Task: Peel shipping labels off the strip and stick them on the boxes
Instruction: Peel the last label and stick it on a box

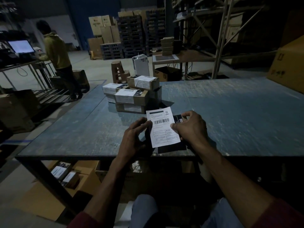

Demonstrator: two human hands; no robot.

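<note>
Both hands (164, 129) hold one shipping label (162, 128) over the worktop (230, 112) edge.
Left hand (136, 137) pinches its left edge, right hand (190, 127) its right edge and a dark box (178, 119) behind; the thin, floppy, probably sticky label is best held by its edges. Labelled boxes (131, 96) are stacked beyond the hands; an open carton (85, 168) below holds more.

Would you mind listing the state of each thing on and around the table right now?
shipping label: held up over the table edge, pinched on both sides.
left hand: pinches the label's left edge.
right hand: pinches the label's right edge.
dark box: under the label, mostly hidden.
stacked boxes: already labelled.
monitor: lit.
</note>
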